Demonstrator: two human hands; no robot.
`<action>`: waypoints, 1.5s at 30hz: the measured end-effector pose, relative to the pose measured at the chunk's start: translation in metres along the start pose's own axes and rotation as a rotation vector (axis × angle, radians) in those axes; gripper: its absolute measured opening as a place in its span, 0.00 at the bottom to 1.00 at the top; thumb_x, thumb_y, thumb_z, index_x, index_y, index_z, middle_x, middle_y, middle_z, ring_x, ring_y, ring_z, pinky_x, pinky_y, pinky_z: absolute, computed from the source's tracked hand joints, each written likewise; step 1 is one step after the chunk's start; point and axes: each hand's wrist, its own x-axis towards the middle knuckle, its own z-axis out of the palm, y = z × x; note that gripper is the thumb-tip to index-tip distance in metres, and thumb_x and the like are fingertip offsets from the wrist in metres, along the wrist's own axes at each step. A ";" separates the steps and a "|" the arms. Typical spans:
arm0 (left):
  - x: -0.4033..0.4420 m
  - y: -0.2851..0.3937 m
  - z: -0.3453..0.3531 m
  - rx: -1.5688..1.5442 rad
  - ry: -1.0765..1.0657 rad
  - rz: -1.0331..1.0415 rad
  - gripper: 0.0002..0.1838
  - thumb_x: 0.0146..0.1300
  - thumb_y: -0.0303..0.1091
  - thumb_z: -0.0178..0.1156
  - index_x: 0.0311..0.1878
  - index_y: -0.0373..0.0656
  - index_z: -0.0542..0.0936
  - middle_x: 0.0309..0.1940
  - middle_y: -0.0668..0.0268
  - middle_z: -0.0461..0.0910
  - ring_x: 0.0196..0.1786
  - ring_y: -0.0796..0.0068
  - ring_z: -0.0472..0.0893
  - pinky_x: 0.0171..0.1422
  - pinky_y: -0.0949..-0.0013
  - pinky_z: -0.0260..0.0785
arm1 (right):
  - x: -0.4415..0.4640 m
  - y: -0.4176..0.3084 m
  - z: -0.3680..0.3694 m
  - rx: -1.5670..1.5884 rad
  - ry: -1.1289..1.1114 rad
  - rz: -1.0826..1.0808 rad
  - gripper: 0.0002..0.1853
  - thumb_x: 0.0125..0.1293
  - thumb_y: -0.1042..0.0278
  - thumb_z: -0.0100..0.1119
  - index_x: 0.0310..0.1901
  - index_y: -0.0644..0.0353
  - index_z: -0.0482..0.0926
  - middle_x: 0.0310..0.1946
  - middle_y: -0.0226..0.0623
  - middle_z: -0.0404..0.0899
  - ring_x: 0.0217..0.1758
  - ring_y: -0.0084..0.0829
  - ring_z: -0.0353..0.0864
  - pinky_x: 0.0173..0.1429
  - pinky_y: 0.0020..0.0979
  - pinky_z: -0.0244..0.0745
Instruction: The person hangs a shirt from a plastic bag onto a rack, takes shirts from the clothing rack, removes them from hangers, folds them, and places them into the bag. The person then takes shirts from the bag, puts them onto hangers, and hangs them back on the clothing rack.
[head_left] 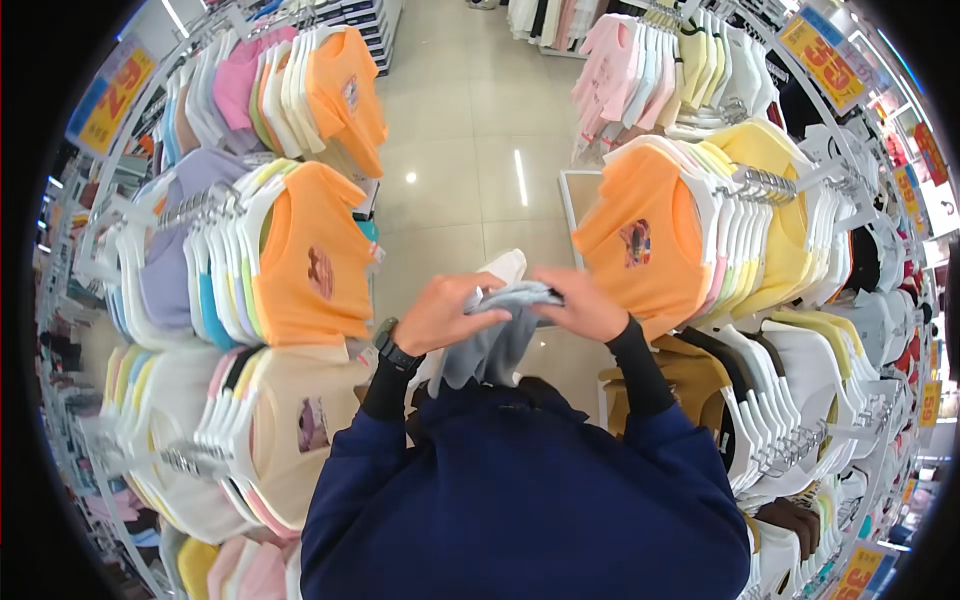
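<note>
In 2 hands (437,312) (582,304) hangs partly hidden grey cloth (492,348).

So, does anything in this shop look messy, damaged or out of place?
Nothing plainly stands out. The shirts hang in rows on both sides, and the bright marks on the floor look like reflected light. The grey cloth is crumpled, but the left hand and right hand hold it bunched, so that seems ordinary.

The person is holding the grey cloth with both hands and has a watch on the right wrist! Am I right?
Not quite: the head view shows the watch on the wrist of the left hand. The rest is right: that hand and the right hand both hold the grey cloth.
</note>
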 end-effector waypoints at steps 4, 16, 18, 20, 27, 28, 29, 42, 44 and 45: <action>0.037 -0.059 -0.034 0.137 -0.047 -0.031 0.11 0.59 0.36 0.67 0.43 0.42 0.83 0.30 0.53 0.81 0.32 0.50 0.80 0.38 0.59 0.72 | 0.051 0.010 -0.027 -0.059 0.147 0.071 0.11 0.56 0.75 0.67 0.39 0.61 0.75 0.27 0.44 0.72 0.31 0.43 0.74 0.36 0.34 0.69; 0.195 -0.200 -0.113 0.283 0.349 -0.054 0.09 0.66 0.38 0.63 0.41 0.42 0.79 0.31 0.58 0.83 0.36 0.52 0.82 0.38 0.57 0.72 | 0.187 0.062 -0.107 0.294 0.428 0.327 0.12 0.69 0.65 0.61 0.44 0.67 0.79 0.27 0.31 0.80 0.29 0.24 0.74 0.37 0.28 0.71; 0.233 -0.216 -0.113 0.277 0.373 -0.052 0.10 0.67 0.39 0.63 0.41 0.42 0.78 0.30 0.57 0.83 0.35 0.52 0.82 0.37 0.58 0.72 | 0.210 0.079 -0.121 0.652 0.455 0.449 0.14 0.70 0.63 0.60 0.45 0.68 0.80 0.32 0.28 0.83 0.32 0.20 0.78 0.39 0.26 0.73; 0.264 -0.232 -0.110 0.271 0.374 -0.049 0.10 0.68 0.39 0.62 0.42 0.42 0.78 0.29 0.57 0.82 0.33 0.52 0.82 0.35 0.59 0.72 | 0.235 0.092 -0.134 0.883 0.476 0.518 0.14 0.70 0.63 0.61 0.45 0.67 0.81 0.34 0.29 0.83 0.34 0.21 0.81 0.42 0.26 0.75; 0.343 -0.283 -0.093 -0.084 0.221 -0.120 0.09 0.71 0.35 0.60 0.44 0.39 0.77 0.27 0.59 0.80 0.32 0.69 0.81 0.37 0.68 0.70 | 0.315 0.179 -0.183 1.277 0.250 0.371 0.15 0.74 0.61 0.56 0.48 0.67 0.81 0.44 0.38 0.85 0.45 0.30 0.87 0.50 0.31 0.84; 0.352 -0.294 -0.090 -0.141 0.192 -0.098 0.09 0.71 0.35 0.60 0.44 0.38 0.77 0.30 0.60 0.81 0.35 0.72 0.81 0.39 0.68 0.70 | 0.328 0.177 -0.192 1.281 0.249 0.348 0.16 0.75 0.61 0.55 0.49 0.69 0.80 0.45 0.40 0.85 0.46 0.31 0.87 0.52 0.32 0.84; 0.360 -0.305 -0.088 -0.197 0.162 -0.075 0.09 0.71 0.35 0.60 0.45 0.38 0.77 0.32 0.62 0.81 0.37 0.75 0.81 0.41 0.69 0.70 | 0.341 0.177 -0.200 1.286 0.250 0.325 0.17 0.75 0.60 0.55 0.50 0.70 0.80 0.46 0.41 0.85 0.47 0.32 0.87 0.54 0.33 0.84; 0.482 -0.351 -0.115 -0.528 -0.251 -0.357 0.17 0.73 0.39 0.60 0.50 0.32 0.81 0.40 0.68 0.84 0.43 0.81 0.79 0.51 0.71 0.72 | 0.462 0.245 -0.249 1.211 0.646 0.277 0.21 0.77 0.57 0.53 0.51 0.72 0.79 0.50 0.47 0.83 0.55 0.38 0.85 0.61 0.35 0.80; 0.502 -0.369 -0.128 -0.604 -0.316 -0.356 0.16 0.73 0.38 0.59 0.50 0.32 0.82 0.40 0.69 0.84 0.43 0.83 0.78 0.50 0.71 0.72 | 0.489 0.270 -0.253 1.194 0.703 0.270 0.21 0.78 0.56 0.51 0.52 0.72 0.78 0.52 0.47 0.82 0.58 0.38 0.83 0.65 0.36 0.77; 0.515 -0.376 -0.139 -0.640 -0.348 -0.355 0.15 0.74 0.38 0.58 0.50 0.32 0.82 0.40 0.69 0.84 0.42 0.84 0.78 0.49 0.72 0.71 | 0.504 0.287 -0.253 1.145 0.675 0.296 0.21 0.79 0.56 0.49 0.54 0.71 0.77 0.54 0.46 0.81 0.61 0.38 0.80 0.67 0.37 0.73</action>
